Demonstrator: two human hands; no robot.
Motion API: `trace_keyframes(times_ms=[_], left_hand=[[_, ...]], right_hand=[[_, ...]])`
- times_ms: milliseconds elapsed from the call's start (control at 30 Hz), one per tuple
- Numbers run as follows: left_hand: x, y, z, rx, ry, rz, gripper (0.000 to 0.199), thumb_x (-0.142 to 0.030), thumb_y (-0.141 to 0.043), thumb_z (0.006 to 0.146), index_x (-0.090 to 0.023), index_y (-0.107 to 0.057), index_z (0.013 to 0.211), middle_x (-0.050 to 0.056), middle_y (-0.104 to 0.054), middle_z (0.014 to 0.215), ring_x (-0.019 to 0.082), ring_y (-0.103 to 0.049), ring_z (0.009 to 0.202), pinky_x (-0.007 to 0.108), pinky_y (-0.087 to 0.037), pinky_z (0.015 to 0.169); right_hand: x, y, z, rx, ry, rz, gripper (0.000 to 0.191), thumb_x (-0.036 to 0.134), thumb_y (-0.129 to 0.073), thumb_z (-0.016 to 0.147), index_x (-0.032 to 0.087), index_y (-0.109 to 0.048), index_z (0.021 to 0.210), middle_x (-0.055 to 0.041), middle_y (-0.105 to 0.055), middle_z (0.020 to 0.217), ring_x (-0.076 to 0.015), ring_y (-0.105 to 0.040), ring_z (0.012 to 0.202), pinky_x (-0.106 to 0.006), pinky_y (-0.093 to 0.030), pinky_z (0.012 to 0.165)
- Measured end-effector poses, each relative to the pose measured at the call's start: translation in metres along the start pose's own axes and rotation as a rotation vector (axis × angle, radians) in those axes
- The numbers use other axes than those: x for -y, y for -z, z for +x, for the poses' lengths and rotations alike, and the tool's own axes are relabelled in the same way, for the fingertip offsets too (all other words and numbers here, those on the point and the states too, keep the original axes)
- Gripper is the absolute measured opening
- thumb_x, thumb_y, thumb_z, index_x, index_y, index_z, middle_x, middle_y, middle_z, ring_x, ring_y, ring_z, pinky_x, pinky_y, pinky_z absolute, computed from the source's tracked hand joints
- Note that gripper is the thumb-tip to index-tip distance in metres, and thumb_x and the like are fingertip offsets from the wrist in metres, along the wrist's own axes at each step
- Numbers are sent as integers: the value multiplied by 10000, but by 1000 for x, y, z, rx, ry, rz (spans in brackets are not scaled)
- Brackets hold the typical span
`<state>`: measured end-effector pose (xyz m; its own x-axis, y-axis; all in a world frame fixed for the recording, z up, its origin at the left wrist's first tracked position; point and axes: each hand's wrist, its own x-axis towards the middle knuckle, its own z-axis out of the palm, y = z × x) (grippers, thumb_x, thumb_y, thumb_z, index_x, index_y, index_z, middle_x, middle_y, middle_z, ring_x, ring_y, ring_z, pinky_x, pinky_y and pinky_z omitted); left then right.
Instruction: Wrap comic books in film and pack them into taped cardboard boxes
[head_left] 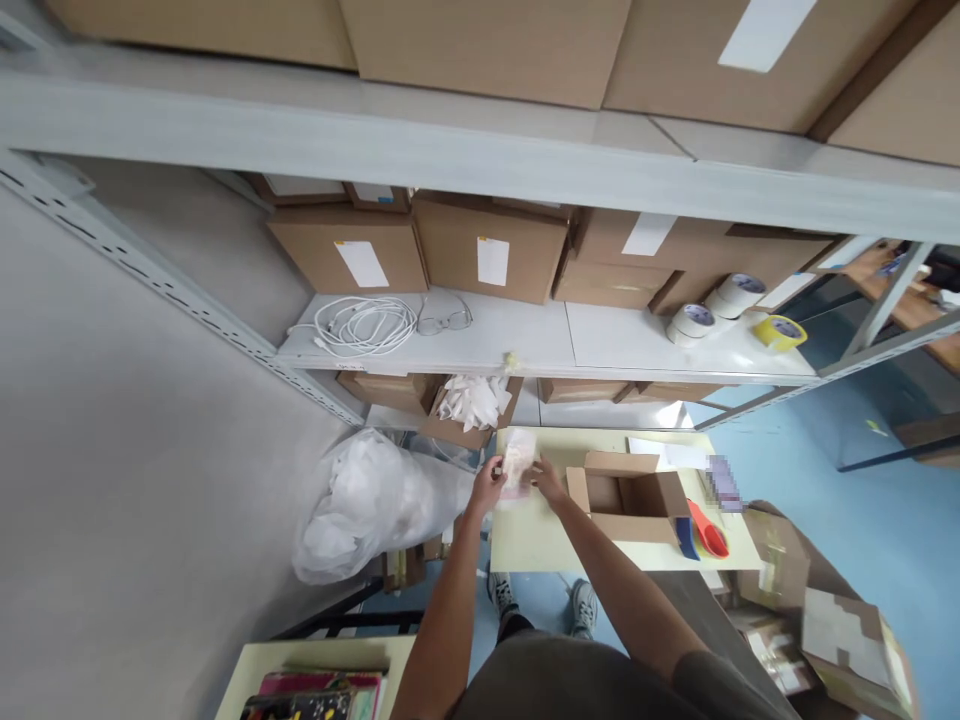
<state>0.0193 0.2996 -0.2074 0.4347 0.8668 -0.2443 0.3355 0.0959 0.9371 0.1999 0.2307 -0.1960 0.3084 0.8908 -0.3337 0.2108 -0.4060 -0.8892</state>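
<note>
A small pale, translucent packet [518,462] is between my two hands at the left end of the cream table [529,545]. My left hand [489,482] has its fingers closed at the packet's left edge. On the right side, my right hand [546,478] touches the packet with bent fingers; its fingertips are too small to make out clearly. Just right of my right hand, a cardboard box [634,527] stands with its flaps up and its top open.
A red-and-blue tape dispenser [705,530] lies right of the box. The shelf [517,325] ahead holds coiled white cable [365,325], glasses and tape rolls [691,322]. A stuffed clear bag [375,505] is at left; cartons [851,640] are piled at lower right.
</note>
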Motion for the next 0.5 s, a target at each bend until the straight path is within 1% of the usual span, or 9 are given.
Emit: trace_keyframes(times_ms=[67, 133, 200, 267, 300, 367, 433, 500], left_hand=[[-17, 6, -5, 0, -40, -79, 428, -250, -615, 856, -185, -654, 1278, 96, -741, 1213, 172, -703, 903, 288, -569, 839], [-36, 6, -10, -10, -79, -151, 411, -289, -669, 824, -181, -679, 1220, 79, -750, 1113, 169, -695, 875, 282, -562, 815], [-57, -1, -13, -18, -95, -211, 424, -329, -724, 782, -181, -696, 1178, 55, -743, 1019, 159, -685, 825, 275, -555, 776], [-79, -15, -15, -25, -93, -248, 462, -354, -775, 735, -181, -710, 1158, 38, -731, 960, 147, -674, 781, 261, -546, 735], [-91, -25, -16, -30, -85, -258, 480, -362, -797, 712, -180, -717, 1148, 32, -727, 936, 142, -670, 762, 252, -540, 713], [-113, -53, -17, -44, -51, -268, 498, -373, -836, 668, -173, -732, 1112, 27, -724, 885, 134, -661, 716, 234, -523, 661], [-134, -89, -18, -58, -1, -283, 481, -404, -854, 653, -163, -744, 1054, 33, -732, 844, 135, -659, 677, 224, -508, 615], [-150, -131, -23, -76, 48, -316, 440, -458, -854, 669, -160, -749, 976, 48, -753, 825, 153, -687, 695, 227, -520, 619]], right_hand=[[11, 18, -7, -9, -42, 112, 650, 498, -659, 806, 158, -672, 1360, -131, -781, 1070, -301, -725, 932, -398, -587, 778], [20, 38, -14, -18, -1, 184, 547, 504, -680, 763, 173, -746, 1195, -82, -793, 944, -272, -716, 874, -363, -572, 772], [27, 59, -22, -43, 76, 243, 447, 505, -701, 731, 194, -772, 1045, -66, -798, 905, -263, -716, 859, -353, -567, 785], [30, 82, -31, -70, 145, 306, 396, 498, -713, 720, 203, -768, 979, -74, -806, 922, -266, -730, 873, -368, -575, 823], [30, 94, -36, -83, 171, 324, 389, 492, -713, 723, 200, -765, 974, -81, -809, 935, -269, -738, 882, -380, -580, 844], [26, 122, -46, -132, 194, 312, 384, 467, -693, 744, 185, -765, 994, -97, -812, 959, -278, -749, 907, -396, -589, 866], [20, 152, -57, -210, 189, 230, 387, 422, -640, 789, 175, -770, 1056, -102, -816, 995, -284, -753, 939, -399, -597, 867], [15, 185, -65, -304, 168, 97, 404, 344, -572, 837, 177, -766, 1149, -101, -816, 1059, -283, -752, 973, -392, -596, 873]])
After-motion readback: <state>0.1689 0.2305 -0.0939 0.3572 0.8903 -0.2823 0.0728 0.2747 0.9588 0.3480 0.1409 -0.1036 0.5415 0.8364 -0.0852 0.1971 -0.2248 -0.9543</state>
